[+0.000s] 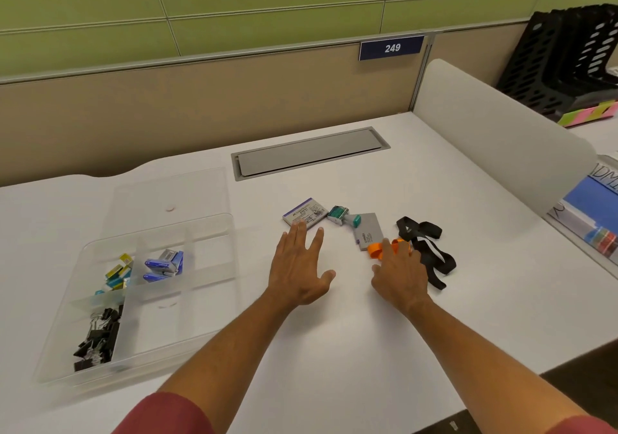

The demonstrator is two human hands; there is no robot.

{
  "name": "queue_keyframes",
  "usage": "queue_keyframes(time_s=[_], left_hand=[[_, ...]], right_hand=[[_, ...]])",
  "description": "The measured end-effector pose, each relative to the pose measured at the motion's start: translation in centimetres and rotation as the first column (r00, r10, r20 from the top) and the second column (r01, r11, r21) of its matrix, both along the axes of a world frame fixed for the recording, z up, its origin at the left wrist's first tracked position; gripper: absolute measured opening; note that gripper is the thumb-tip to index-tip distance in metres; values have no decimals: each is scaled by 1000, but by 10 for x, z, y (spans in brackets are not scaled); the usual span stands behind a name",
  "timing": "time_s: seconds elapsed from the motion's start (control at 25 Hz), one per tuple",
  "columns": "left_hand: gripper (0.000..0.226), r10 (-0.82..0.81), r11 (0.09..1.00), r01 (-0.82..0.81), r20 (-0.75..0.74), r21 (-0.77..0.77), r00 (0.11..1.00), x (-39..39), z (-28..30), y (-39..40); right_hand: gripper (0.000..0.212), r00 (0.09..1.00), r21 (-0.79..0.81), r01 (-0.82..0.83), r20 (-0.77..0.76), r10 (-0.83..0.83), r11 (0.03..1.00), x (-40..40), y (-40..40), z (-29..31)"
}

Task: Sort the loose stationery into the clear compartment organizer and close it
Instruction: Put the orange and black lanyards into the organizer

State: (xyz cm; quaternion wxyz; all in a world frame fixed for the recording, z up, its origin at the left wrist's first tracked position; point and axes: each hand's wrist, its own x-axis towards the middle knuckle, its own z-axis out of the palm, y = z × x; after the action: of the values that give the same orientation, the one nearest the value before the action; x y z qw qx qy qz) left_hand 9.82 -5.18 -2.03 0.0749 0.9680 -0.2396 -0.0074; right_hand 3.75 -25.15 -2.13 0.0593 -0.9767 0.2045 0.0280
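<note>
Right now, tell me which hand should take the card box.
Left. The left hand lies open with its fingertips at the card box, while the right hand is over by the orange band and black strap, farther from it.

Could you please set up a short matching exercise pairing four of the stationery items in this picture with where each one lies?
Things:
1. black binder clips
2. blue staple boxes
3. black strap
4. purple-and-white card box

Places:
A. on the table, at the left hand's fingertips
B. organizer, nearest left compartment
C. on the table, right of the right hand
D. organizer, middle compartment of the far row

Pairs: 1-B, 2-D, 3-C, 4-A
</note>
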Motion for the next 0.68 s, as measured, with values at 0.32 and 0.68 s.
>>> queue_keyframes(time_s=[0.32, 0.68], left_hand=[[90, 21, 1000, -21, -13, 12, 1000, 2, -3, -21], [90, -22, 1000, 22, -15, 2, 1000, 0, -2, -58]], right_hand=[[25, 993, -8, -103, -55, 102, 995, 15, -28, 5], [15, 981, 6, -193, -32, 193, 981, 15, -34, 12]])
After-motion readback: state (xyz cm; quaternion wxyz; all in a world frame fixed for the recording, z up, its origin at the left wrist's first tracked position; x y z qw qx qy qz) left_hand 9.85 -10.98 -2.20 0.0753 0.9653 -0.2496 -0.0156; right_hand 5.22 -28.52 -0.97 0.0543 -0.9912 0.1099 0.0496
